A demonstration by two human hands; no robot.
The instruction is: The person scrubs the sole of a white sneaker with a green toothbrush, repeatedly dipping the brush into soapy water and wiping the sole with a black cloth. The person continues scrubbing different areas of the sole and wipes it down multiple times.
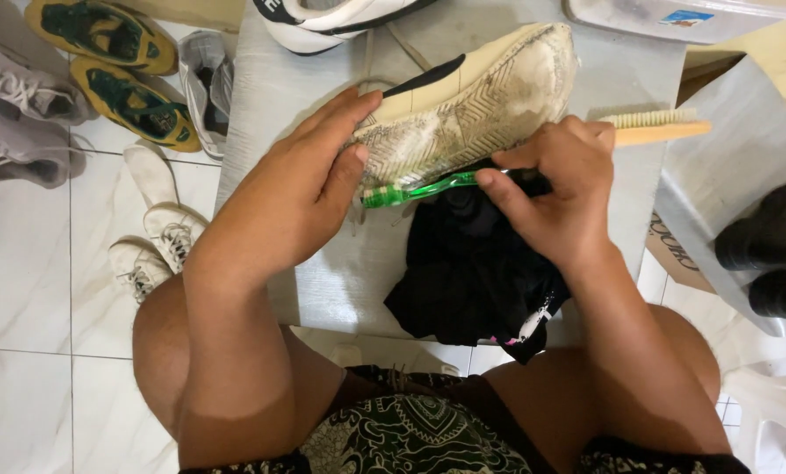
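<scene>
My left hand (301, 189) grips the heel end of a cream sneaker (472, 96) that is turned on its side, so its dirty patterned sole faces me. My right hand (560, 189) holds a green translucent toothbrush (415, 190), and the brush head lies against the lower edge of the sole near my left thumb. The shoe rests over a grey table (340, 272). Under my right hand lies a crumpled black cloth (472, 272).
A wooden scrub brush (656, 127) lies on the table behind my right hand. A white and black sneaker (323, 22) sits at the table's far edge. Several shoes (103, 79) are scattered on the white tiled floor at left. Black shoes (775, 254) stand at right.
</scene>
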